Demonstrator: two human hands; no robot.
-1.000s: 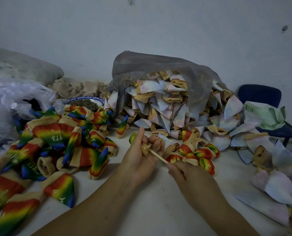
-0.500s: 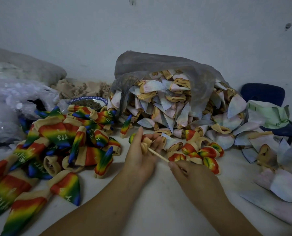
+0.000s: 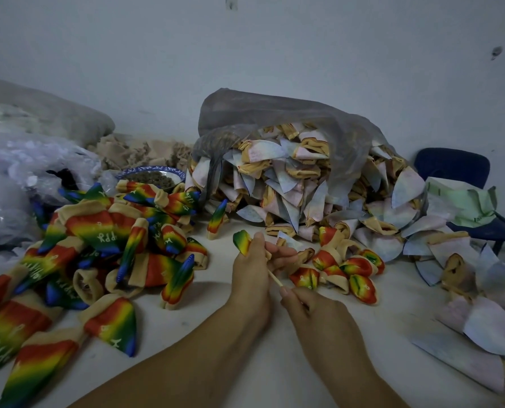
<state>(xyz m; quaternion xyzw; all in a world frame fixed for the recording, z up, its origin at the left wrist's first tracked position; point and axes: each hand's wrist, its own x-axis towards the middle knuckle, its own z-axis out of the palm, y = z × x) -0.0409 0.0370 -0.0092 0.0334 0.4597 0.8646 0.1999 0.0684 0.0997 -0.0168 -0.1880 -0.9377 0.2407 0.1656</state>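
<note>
Since a second ago the stick has gone deeper into the rainbow cone, so less of it shows between the hands. The left hand is curled round the cone just above the table, its tip poking past the thumb, steadying it against the push. The right hand pinches the stick's near end (probably to drive the point out). Turned cones lie heaped to the left; pale pieces spill from a plastic bag behind.
</note>
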